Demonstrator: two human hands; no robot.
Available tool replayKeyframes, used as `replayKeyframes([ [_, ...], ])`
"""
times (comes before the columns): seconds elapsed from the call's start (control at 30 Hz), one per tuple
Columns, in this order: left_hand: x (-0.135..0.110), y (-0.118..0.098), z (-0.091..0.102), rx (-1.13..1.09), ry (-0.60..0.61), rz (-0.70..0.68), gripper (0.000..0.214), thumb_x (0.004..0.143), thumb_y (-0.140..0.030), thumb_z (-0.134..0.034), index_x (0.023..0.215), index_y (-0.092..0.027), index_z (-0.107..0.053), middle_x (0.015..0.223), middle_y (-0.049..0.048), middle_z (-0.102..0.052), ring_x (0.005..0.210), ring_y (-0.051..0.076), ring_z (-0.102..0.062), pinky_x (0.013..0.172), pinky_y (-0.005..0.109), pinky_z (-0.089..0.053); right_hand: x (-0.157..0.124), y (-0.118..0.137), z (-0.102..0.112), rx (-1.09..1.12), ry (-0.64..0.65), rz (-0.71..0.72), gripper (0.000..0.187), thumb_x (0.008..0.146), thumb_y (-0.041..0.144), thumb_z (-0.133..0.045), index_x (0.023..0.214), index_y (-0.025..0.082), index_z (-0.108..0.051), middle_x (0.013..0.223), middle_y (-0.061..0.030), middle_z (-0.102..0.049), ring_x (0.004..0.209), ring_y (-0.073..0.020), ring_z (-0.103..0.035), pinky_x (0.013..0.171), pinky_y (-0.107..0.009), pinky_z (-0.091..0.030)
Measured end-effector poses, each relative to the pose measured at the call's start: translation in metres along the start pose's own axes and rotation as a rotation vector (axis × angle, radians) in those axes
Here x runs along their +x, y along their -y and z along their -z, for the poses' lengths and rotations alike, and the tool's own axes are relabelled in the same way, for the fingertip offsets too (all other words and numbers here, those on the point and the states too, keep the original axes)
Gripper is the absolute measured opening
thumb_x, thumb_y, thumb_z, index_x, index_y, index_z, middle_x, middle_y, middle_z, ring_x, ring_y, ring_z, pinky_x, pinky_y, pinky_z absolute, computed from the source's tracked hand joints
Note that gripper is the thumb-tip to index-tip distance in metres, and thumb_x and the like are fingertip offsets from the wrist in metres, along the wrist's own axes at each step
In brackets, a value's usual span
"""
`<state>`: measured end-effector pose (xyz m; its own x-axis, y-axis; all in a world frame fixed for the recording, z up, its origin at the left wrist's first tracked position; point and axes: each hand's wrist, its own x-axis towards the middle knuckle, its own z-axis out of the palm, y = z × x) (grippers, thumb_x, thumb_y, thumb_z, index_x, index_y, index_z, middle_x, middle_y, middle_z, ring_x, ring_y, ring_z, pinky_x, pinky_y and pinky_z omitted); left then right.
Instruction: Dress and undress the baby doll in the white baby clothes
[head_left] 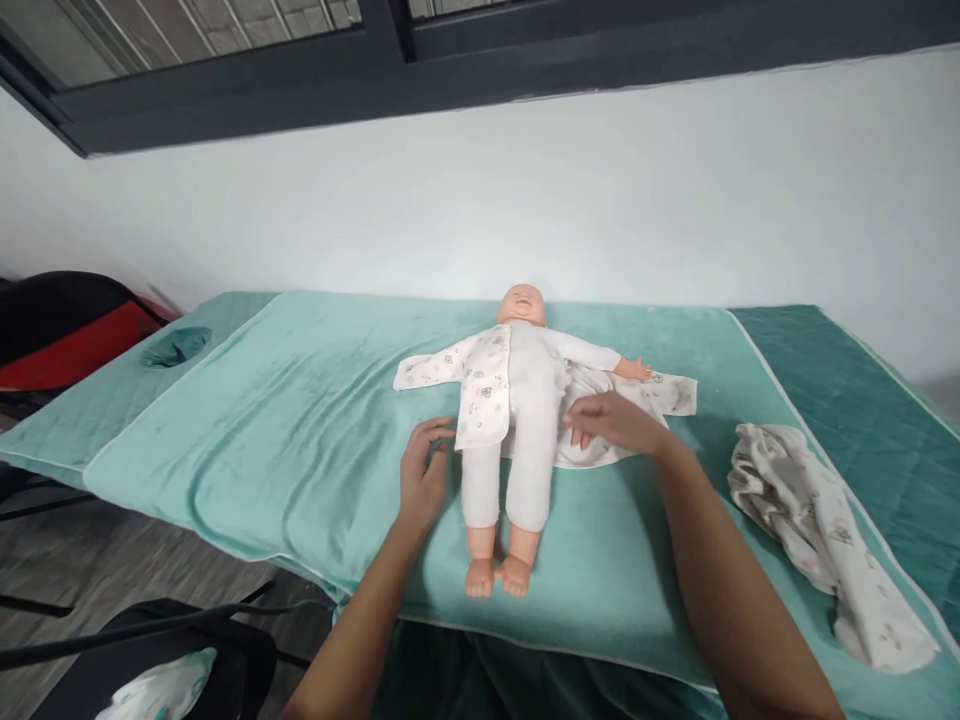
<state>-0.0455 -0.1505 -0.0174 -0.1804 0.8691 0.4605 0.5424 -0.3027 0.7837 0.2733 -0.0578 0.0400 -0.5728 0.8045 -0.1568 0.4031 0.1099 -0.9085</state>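
Teal towel [285, 440]: right hand [615, 422] on jacket [484, 385] (one arm of doll [532, 400] hidden).

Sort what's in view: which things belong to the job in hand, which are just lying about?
In hand: doll; open printed jacket under it; left hand by one flap; right hand flat on the other.
Lying about: crumpled garment at right; dark chair; pale cloth on it.
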Motion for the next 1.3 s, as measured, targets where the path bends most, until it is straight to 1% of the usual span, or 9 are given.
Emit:
replayKeyframes([
  [0.17, 0.039, -0.02, -0.017, -0.043, 0.202, -0.005, 0.044, 0.102, -0.042, -0.044, 0.141, -0.025, -0.054, 0.16, 0.0079, -0.045, 0.15, 0.023, -0.039, 0.127, 0.046, -0.03, 0.027, -0.04, 0.045, 0.015, -0.94, 0.038, 0.023, 0.084, 0.039, -0.06, 0.089, 0.019, -0.069, 0.098, -0.0071, -0.073, 0.093, -0.0208, -0.065, 0.088, -0.035, -0.049],
  [0.27, 0.074, -0.035, -0.037, 0.05, 0.365, -0.074, 0.053, 0.102, -0.045, -0.04, 0.15, -0.023, -0.046, 0.167, 0.0066, -0.032, 0.157, 0.021, -0.025, 0.131, 0.045, -0.02, 0.035, -0.066, 0.056, -0.011, -1.19, -0.141, 0.03, 0.077, 0.034, -0.061, 0.102, 0.019, -0.065, 0.119, -0.0126, -0.068, 0.11, -0.0254, -0.061, 0.101, -0.043, -0.044],
  [0.53, 0.156, -0.061, -0.076, 0.326, 0.494, -0.092, 0.055, 0.102, -0.045, -0.037, 0.147, -0.016, -0.047, 0.162, 0.0116, -0.04, 0.153, 0.024, -0.035, 0.127, 0.044, -0.028, 0.037, -0.081, 0.056, 0.242, -1.156, -0.134, 0.033, 0.075, 0.042, -0.062, 0.101, 0.021, -0.063, 0.105, -0.0062, -0.069, 0.097, -0.0205, -0.065, 0.09, -0.038, -0.052],
  [0.7, 0.164, -0.1, -0.121, 0.485, 0.514, -0.328, 0.039, 0.1, -0.031, -0.045, 0.134, -0.014, -0.054, 0.151, 0.0147, -0.053, 0.15, 0.028, -0.037, 0.121, 0.044, -0.035, 0.033, -0.07, 0.059, 0.77, -1.119, 0.068, 0.024, 0.066, 0.034, -0.072, 0.083, 0.019, -0.064, 0.087, -0.0021, -0.069, 0.081, -0.0141, -0.065, 0.072, -0.026, -0.055],
  [0.83, 0.157, -0.127, -0.178, 0.582, 0.746, -0.483, 0.046, 0.095, -0.027, -0.056, 0.137, -0.012, -0.049, 0.144, 0.0156, -0.057, 0.144, 0.03, -0.043, 0.118, 0.047, -0.034, 0.024, -0.053, 0.058, 0.954, -1.075, 0.169, 0.022, 0.065, 0.031, -0.075, 0.081, 0.021, -0.063, 0.094, -0.0026, -0.072, 0.092, -0.0149, -0.068, 0.075, -0.024, -0.057],
  [0.93, 0.156, -0.129, -0.211, 0.687, 0.828, -0.492, 0.034, 0.094, -0.02, -0.054, 0.127, -0.014, -0.055, 0.128, 0.0129, -0.066, 0.125, 0.027, -0.058, 0.108, 0.044, -0.04, 0.018, -0.047, 0.057, 0.864, -1.049, 0.207, 0.024, 0.069, 0.033, -0.074, 0.087, 0.023, -0.06, 0.104, -0.0034, -0.074, 0.106, -0.018, -0.069, 0.081, -0.029, -0.058],
  [1.03, 0.163, -0.122, -0.224, 0.787, 0.845, -0.497, 0.027, 0.092, -0.012, -0.05, 0.117, -0.015, -0.059, 0.117, 0.0117, -0.07, 0.114, 0.025, -0.063, 0.101, 0.041, -0.041, 0.014, -0.053, 0.06, 0.74, -1.049, 0.142, 0.029, 0.078, 0.049, -0.065, 0.091, 0.025, -0.056, 0.1, -0.0051, -0.075, 0.097, -0.0192, -0.071, 0.076, -0.032, -0.058],
  [1.17, 0.172, -0.119, -0.212, 0.814, 0.796, -0.568, 0.032, 0.088, -0.006, -0.048, 0.117, -0.016, -0.059, 0.116, 0.0115, -0.069, 0.109, 0.024, -0.063, 0.093, 0.039, -0.041, 0.013, -0.062, 0.062, 0.269, -1.145, -0.173, 0.033, 0.084, 0.057, -0.051, 0.084, 0.025, -0.055, 0.083, -0.0073, -0.072, 0.082, -0.0231, -0.069, 0.073, -0.035, -0.053],
  [1.3, 0.173, -0.122, -0.195, 0.839, 0.785, -0.584, 0.036, 0.087, -0.004, -0.047, 0.119, -0.017, -0.058, 0.114, 0.0114, -0.069, 0.109, 0.025, -0.062, 0.089, 0.039, -0.041, 0.015, -0.06, 0.054, -0.3, -0.847, -0.37, 0.031, 0.076, 0.052, -0.066, 0.067, 0.024, -0.055, 0.078, -0.0123, -0.067, 0.091, -0.0325, -0.066, 0.079, -0.042, -0.044],
])
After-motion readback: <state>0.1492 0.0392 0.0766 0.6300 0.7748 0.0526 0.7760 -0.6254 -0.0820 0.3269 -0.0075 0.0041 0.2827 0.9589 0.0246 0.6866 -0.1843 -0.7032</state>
